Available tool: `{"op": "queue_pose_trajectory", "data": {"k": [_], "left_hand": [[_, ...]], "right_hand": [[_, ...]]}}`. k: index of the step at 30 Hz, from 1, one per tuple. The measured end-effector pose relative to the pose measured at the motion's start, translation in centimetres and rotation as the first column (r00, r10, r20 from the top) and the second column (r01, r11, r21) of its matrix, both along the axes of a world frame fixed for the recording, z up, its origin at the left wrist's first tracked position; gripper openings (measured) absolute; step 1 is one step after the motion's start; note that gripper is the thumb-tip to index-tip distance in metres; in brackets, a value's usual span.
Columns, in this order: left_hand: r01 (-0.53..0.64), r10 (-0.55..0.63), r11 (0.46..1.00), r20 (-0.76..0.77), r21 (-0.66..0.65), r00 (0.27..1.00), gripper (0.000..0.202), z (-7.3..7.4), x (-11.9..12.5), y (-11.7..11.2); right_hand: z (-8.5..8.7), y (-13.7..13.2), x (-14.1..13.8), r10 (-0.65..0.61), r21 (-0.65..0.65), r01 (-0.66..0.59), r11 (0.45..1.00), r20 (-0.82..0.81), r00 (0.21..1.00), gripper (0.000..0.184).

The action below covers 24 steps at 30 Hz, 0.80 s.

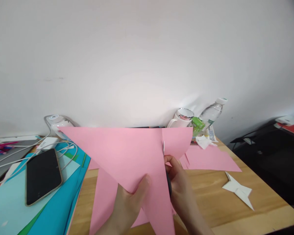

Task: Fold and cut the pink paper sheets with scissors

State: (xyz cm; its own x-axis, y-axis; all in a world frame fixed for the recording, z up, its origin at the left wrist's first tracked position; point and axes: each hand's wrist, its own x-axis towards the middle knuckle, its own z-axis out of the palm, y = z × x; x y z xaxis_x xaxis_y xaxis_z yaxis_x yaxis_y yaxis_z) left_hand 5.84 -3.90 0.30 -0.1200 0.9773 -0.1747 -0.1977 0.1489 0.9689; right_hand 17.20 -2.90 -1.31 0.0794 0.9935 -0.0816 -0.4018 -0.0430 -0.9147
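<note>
A large folded pink paper sheet (pixel 127 153) is held up over the wooden table (pixel 210 189). My left hand (pixel 127 202) pinches its lower edge, thumb on the front. My right hand (pixel 180 189) grips dark-handled scissors (pixel 168 182), mostly hidden behind the sheet. A thin sliver of blade (pixel 163 147) shows in a cut running down from the sheet's top edge, with a flap of pink paper (pixel 177 140) to the right of it.
More pink sheets (pixel 210 160) lie on the table. A white folded paper star (pixel 238 191) lies at right. A phone (pixel 42 176) rests on blue and teal sheets (pixel 51 209) with white cables. Against the wall stand a mug (pixel 182 118), a green carton (pixel 198 125) and a water bottle (pixel 210 114).
</note>
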Motion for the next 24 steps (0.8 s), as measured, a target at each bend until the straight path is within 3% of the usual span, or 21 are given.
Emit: {"op": "queue_pose_trajectory", "data": {"k": [24], "left_hand": [[0.010,-0.009,1.000,0.028,-0.012,1.000,0.038,0.08,-0.12,0.03]], "right_hand": [[-0.05,0.32,0.30,-0.008,-0.023,0.009,1.000,0.024,1.000,0.046]]}}
